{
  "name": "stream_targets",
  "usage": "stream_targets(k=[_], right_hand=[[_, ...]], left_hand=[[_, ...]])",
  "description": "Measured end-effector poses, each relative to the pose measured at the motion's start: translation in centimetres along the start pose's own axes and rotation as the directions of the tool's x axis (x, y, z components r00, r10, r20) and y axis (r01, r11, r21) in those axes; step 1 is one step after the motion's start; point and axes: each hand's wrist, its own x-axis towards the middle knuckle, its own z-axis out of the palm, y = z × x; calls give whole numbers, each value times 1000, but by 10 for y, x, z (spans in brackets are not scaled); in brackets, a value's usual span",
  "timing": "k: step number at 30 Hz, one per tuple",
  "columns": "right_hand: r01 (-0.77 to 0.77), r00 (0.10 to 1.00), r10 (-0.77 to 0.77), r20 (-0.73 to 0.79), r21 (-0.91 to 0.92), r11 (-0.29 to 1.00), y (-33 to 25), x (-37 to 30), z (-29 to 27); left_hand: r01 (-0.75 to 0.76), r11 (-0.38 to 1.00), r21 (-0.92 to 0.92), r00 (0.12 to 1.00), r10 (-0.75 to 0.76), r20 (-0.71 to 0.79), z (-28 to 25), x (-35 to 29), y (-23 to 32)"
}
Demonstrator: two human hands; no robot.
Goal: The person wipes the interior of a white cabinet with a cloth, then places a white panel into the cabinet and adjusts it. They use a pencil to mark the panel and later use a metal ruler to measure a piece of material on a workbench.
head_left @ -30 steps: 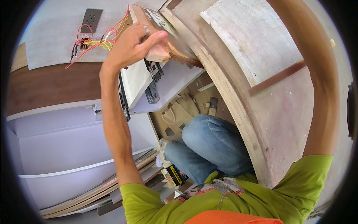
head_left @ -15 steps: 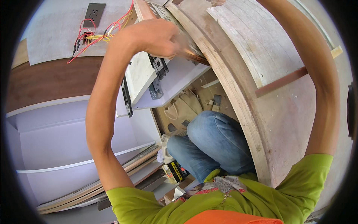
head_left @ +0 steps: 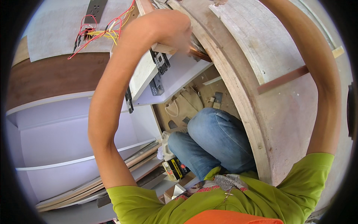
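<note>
Here's your left hand (head_left: 167, 28), curled and blurred over the wooden piece (head_left: 165, 49), whose pale end pokes out just below it; gripping or not, I can't tell. Metal slide (head_left: 161, 61) beneath, wires (head_left: 102, 34) leftward! Your right hand's state? Can't tell, it's up at the view's edge.

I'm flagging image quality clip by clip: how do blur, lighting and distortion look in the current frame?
Head view: the left hand is smeared toward its fingers, its grip unreadable; head view: the red and yellow wires look fairly crisp; head view: light is soft, without harsh glare; head view: the white shelf edge bows, and black darkens the picture's corners.
</note>
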Motion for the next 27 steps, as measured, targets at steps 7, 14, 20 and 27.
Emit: stream_targets(k=[7, 14, 20, 27], right_hand=[[-39, 999, 40, 34, -35, 999, 7, 2, 4], [-2, 1000, 2, 14, 33, 999, 7, 2, 7], [7, 1000, -7, 9, -24, 1000, 19, 6, 2], [60, 998, -60, 13, 9, 998, -2, 15, -18]], left_hand=[[74, 996, 54, 997, -72, -34, 3, 5, 9], [26, 999, 20, 999, -26, -21, 3, -1, 5], [-4, 998, -66, 1000, 3, -4, 0, 8, 3], [-6, 996, -87, 1000, 7, 17, 3, 1, -2]])
